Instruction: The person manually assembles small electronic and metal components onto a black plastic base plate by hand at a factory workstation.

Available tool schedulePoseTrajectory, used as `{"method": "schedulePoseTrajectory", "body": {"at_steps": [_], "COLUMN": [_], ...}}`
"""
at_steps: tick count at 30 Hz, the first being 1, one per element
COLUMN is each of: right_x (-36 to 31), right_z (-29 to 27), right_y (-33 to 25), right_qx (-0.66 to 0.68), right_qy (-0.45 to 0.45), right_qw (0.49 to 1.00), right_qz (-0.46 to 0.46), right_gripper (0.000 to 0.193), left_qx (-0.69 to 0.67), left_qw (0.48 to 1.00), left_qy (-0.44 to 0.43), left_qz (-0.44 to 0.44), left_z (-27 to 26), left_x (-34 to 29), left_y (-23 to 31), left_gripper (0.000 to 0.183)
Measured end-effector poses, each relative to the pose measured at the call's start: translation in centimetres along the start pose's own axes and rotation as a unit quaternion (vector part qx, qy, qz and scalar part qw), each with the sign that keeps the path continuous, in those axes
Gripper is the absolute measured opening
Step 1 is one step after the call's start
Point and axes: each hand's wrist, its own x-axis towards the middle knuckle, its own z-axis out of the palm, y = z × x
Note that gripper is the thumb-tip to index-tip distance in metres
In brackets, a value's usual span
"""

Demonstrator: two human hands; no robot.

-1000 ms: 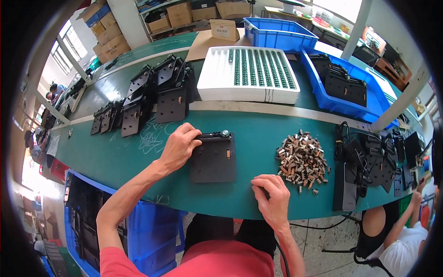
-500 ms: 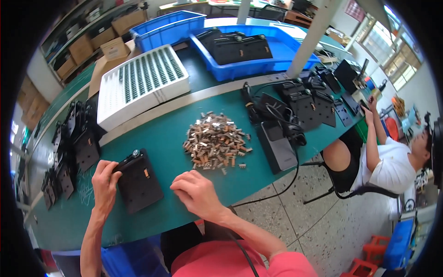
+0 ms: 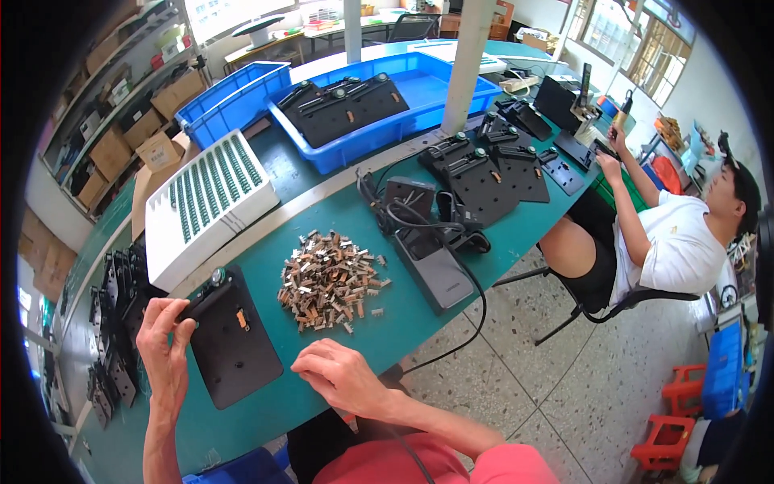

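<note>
A flat black plate point(image 3: 230, 355) lies on the green table before me, with a round metal knob point(image 3: 218, 276) at its far edge and a small orange-brown part point(image 3: 243, 319) on its face. My left hand point(image 3: 164, 343) is closed in a pinch at the plate's far left corner. Just off the plate's right side is my right hand point(image 3: 343, 377), fingertips pressed together; whatever is in them, if anything, cannot be made out. Beyond it sits a heap of small metal-and-brown parts point(image 3: 330, 282).
More black plates lie stacked at left point(image 3: 121, 323) and right point(image 3: 484, 189). A grey box point(image 3: 435, 274) with black cables stands right of the heap. Further back are a white tray of green parts point(image 3: 189, 250) and a blue bin point(image 3: 322, 161). A seated person point(image 3: 677, 234) works at right.
The whole view has swung, so the table's things appear further left, most of them lower or nearer. Both hands keep nearly the same pose around the plate.
</note>
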Motion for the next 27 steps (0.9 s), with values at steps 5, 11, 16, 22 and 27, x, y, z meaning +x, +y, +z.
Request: {"method": "schedulePoseTrajectory", "body": {"at_steps": [5, 11, 16, 22, 27], "right_x": [-0.1, -1.0, -1.2, -1.1, -1.2], "right_z": [-2.9, -3.0, -2.2, -2.0, -2.2], "right_y": [1.2, 2.3, 2.5, 2.5, 2.8], "right_qx": [-0.050, -0.037, -0.035, 0.001, -0.004], "right_qy": [0.010, 0.013, 0.008, 0.033, 0.034], "right_qw": [0.999, 0.999, 0.999, 0.998, 0.999], "right_qz": [-0.008, -0.023, -0.027, -0.048, -0.038], "right_gripper": [0.010, 0.008, 0.012, 0.010, 0.009], "left_qx": [-0.035, -0.093, -0.090, -0.047, -0.012], "left_qw": [0.997, 0.978, 0.975, 0.973, 0.974], "left_qy": [0.007, 0.000, -0.011, -0.072, -0.102], "left_qz": [0.072, 0.189, 0.202, 0.213, 0.201], "left_z": [1.8, 8.1, 15.8, 24.0, 28.6], "left_x": [5.4, 12.8, 18.1, 19.5, 19.9], "left_y": [7.8, 18.6, 23.9, 28.0, 29.6], "left_gripper": [0.022, 0.021, 0.023, 0.022, 0.023]}}
